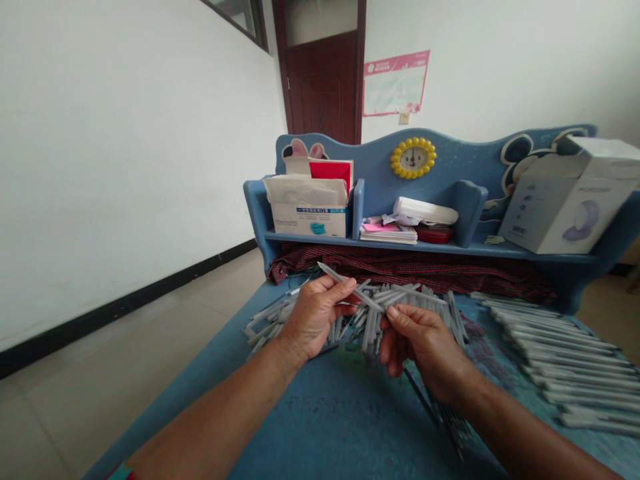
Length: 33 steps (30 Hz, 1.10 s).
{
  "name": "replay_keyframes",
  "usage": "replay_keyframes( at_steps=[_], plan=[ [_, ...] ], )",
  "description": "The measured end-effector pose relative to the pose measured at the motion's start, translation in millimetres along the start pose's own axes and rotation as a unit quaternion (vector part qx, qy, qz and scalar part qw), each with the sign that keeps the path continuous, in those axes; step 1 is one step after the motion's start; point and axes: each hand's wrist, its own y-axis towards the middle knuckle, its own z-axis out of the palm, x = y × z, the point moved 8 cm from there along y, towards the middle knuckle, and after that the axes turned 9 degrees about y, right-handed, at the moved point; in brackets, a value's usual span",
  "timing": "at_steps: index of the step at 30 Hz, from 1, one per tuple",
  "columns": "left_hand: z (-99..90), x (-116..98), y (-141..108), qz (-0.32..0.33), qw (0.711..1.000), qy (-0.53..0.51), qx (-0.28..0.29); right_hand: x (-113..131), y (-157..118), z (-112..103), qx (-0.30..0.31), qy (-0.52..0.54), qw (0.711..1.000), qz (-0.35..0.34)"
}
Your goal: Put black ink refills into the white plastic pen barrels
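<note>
A translucent, pointed pen barrel (369, 300) slants between my two hands above the blue desk. My left hand (317, 308) is closed round its middle, and the tip sticks out up and to the left. At the barrel's lower right end, my right hand (423, 340) pinches it between thumb and fingers. Whether a smaller piece sits in that pinch cannot be made out. Behind and under both hands lies a loose pile of similar clear barrels (270, 320). Thin dark sticks that look like pen refills (453, 423) lie below my right wrist, partly covered by the arm.
Rows of pens (575, 360) lie side by side at the right. A blue shelf (310, 239) edges the desk's back, with a mask box (310, 217), papers (387, 233) and a white carton (555, 200). A checked cloth (400, 263) is bunched beneath it.
</note>
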Motion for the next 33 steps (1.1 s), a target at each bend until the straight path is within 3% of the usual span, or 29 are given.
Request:
replay_keyframes(
  at_steps=[15, 22, 27, 30, 33],
  plan=[
    [9.2, -27.6, -9.3, 0.062, 0.987, 0.08, 0.126, -9.3, -1.6, 9.0, 0.087, 0.132, 0.985, 0.075],
    [13.7, -35.7, -15.5, 0.101, 0.976, 0.125, 0.149, -15.0, -1.3, 6.8, 0.079, 0.154, 0.98, 0.101],
    [13.0, -34.4, -14.4, 0.103, 0.975, 0.138, 0.14, -9.1, 0.2, 0.3, 0.032, 0.071, 0.994, 0.076],
    [13.4, -30.8, -12.5, 0.111, 0.973, 0.161, 0.12, 4.6, 1.9, -6.1, -0.016, -0.033, 0.999, 0.007],
    [16.5, -23.9, -11.8, 0.111, 0.972, 0.181, 0.105, 14.6, 3.4, -7.0, -0.02, -0.113, 0.992, -0.048]
  ],
)
